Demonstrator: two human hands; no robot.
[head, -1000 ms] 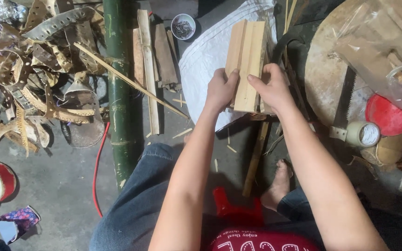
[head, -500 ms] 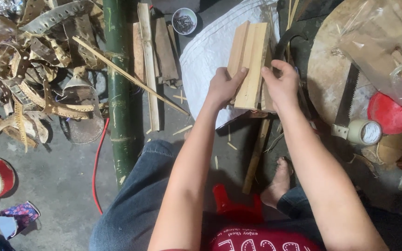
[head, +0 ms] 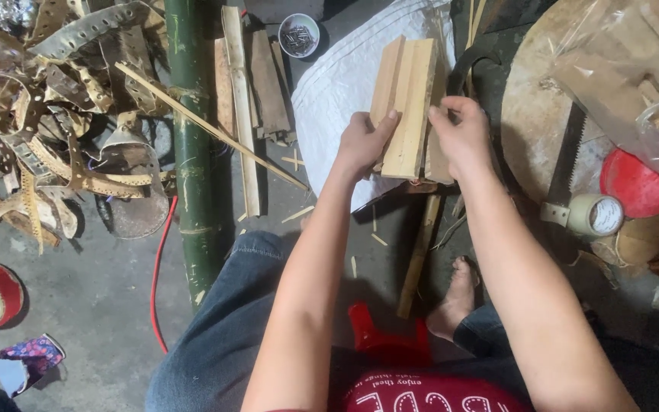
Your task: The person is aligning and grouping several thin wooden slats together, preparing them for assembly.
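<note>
While both hands work above the lap, they clamp a small stack of split bamboo slats (head: pixel 406 107) between them. Left hand (head: pixel 364 145) grips the stack's lower left edge, thumb pressed up along the side. Right hand (head: pixel 463 137) closes on the lower right edge, fingers curled over the top face. Slats stand roughly upright, pale cut faces toward the camera, lower ends hidden behind the hands.

Directly behind the slats: white woven sack (head: pixel 337 91) spread on the floor. Beyond the sack, past the left hand: small round tin of nails (head: pixel 298 34). Further left of the left hand: thick green bamboo pole (head: pixel 191 152) lying lengthwise, loose flat slats (head: pixel 239 107) beside it, then a heap of punched bamboo strips (head: pixel 62 114). Red cord (head: pixel 155 282) runs along the concrete near the pole.

Right of the right hand: round wooden block (head: pixel 535 130), hand saw (head: pixel 566 168) lying across it, roll of tape (head: pixel 596 215) just beside the saw's handle, red lid (head: pixel 638 183) past that. Below the hands: bare foot (head: pixel 455 301).
</note>
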